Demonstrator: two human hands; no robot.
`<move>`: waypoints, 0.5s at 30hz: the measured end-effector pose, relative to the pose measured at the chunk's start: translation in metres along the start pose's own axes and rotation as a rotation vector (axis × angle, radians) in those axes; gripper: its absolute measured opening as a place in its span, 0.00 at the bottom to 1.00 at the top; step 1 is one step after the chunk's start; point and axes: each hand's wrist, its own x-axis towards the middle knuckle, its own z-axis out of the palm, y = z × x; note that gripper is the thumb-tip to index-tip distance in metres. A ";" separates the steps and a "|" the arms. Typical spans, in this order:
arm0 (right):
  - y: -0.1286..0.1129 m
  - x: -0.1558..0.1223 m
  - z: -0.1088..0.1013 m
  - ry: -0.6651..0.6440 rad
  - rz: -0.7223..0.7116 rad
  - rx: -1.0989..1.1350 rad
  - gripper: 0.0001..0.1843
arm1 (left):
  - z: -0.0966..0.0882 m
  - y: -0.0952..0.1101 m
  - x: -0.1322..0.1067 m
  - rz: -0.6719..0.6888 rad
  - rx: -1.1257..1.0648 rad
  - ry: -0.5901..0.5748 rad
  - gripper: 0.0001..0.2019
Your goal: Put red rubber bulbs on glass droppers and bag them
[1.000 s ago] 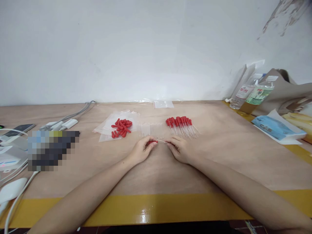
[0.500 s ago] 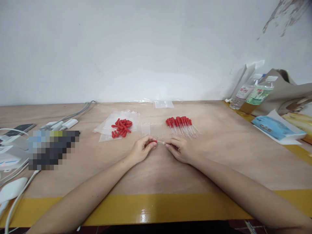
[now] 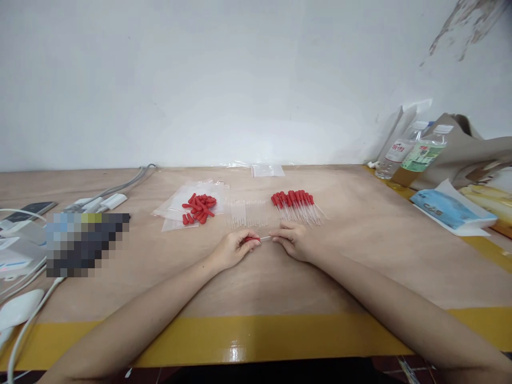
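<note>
My left hand (image 3: 234, 249) pinches a red rubber bulb (image 3: 253, 239) between thumb and fingers. From the bulb a clear glass dropper tube (image 3: 265, 238) runs across to my right hand (image 3: 296, 242), whose fingertips are closed on its other end. How deep the tube sits in the bulb cannot be made out. Beyond my left hand, loose red bulbs (image 3: 205, 204) lie heaped on clear plastic bags (image 3: 172, 207). Bare glass tubes (image 3: 246, 213) lie in a row just past both hands. Farther right, several droppers with red bulbs (image 3: 294, 199) lie side by side.
At the left are white chargers and cables (image 3: 18, 245), a phone (image 3: 32, 212) and a blurred-out dark item (image 3: 86, 248). Two bottles (image 3: 420, 157) and a blue tissue pack (image 3: 450, 209) stand or lie at right. A small plastic bag (image 3: 267, 170) rests near the wall.
The bulb and tube sit slightly lower, and more of the red bulb shows past my left fingers. My hands keep their grips. The view has shifted slightly.
</note>
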 end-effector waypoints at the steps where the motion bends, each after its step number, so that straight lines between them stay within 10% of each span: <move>1: -0.001 -0.001 0.000 -0.005 0.003 -0.025 0.13 | 0.000 0.000 0.000 0.004 0.034 0.005 0.10; 15: -0.029 0.012 -0.007 -0.278 0.179 -0.220 0.15 | 0.001 0.001 0.000 0.102 0.132 0.058 0.09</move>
